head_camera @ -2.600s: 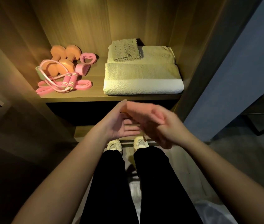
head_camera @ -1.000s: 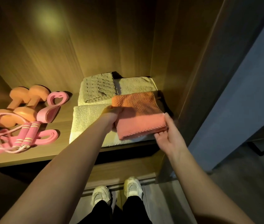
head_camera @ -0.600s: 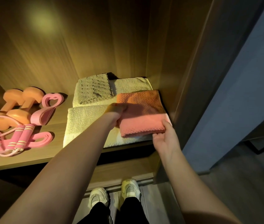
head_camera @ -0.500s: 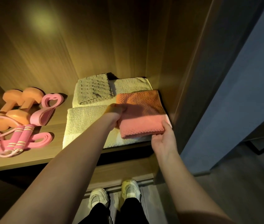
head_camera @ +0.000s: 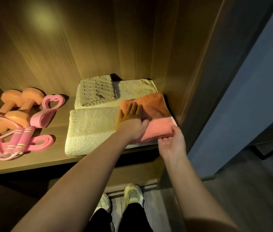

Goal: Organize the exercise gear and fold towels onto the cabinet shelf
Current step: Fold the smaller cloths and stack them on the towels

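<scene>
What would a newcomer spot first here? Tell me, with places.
A pink towel lies on the big cream towel at the right end of the shelf; the left hand presses flat on it while the right hand pinches its front corner. At the left end sit orange dumbbells and a pink jump rope.

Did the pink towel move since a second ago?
Yes. The pink towel slid a little right across the cream towel, toward the cabinet's right wall.

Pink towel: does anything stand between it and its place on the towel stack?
Nothing visible. The pink towel lies on the cream towel; the left hand presses it flat, the right hand pinches its near corner.
</scene>
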A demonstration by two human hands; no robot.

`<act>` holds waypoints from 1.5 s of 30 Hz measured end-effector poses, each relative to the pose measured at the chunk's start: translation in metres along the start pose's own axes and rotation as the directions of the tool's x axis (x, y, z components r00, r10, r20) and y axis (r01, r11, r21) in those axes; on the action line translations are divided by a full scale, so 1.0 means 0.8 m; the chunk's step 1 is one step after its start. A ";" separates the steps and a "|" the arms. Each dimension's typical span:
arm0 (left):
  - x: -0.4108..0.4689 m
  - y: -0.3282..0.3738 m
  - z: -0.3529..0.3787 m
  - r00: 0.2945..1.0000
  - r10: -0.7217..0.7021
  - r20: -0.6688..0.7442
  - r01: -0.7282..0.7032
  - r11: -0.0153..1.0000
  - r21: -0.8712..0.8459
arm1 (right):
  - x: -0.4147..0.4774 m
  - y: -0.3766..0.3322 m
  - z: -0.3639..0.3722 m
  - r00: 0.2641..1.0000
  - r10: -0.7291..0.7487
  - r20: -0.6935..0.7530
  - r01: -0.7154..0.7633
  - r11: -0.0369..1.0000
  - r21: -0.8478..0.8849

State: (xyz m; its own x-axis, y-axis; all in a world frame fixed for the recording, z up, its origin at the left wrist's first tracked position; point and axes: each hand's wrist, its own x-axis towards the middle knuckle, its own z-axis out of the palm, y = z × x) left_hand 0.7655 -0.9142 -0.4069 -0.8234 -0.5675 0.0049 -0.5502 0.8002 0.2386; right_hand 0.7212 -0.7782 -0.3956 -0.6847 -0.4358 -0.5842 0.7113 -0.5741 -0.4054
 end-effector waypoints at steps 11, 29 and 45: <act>-0.022 -0.037 -0.031 0.995 0.103 0.011 -0.103 0.995 -0.016 | -0.040 -0.032 -0.069 0.801 -0.442 0.403 0.462 0.028 -0.887; 0.010 -0.034 -0.007 0.989 -0.110 0.096 0.110 0.994 0.001 | 0.069 -0.016 0.046 0.874 0.120 0.472 0.337 -0.849 -0.407; 0.063 -0.045 -0.016 0.872 -0.470 0.140 0.255 0.191 -0.948 | 0.056 -0.019 0.046 0.776 0.086 0.625 0.438 -0.787 -0.435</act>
State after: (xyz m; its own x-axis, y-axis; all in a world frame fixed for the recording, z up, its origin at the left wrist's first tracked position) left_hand 0.7458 -0.9738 -0.4029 -0.4787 -0.8434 -0.2439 -0.1831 -0.1758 0.9673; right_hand 0.6743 -0.8144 -0.3901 -0.5692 -0.8208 -0.0482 -0.7904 0.5624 -0.2428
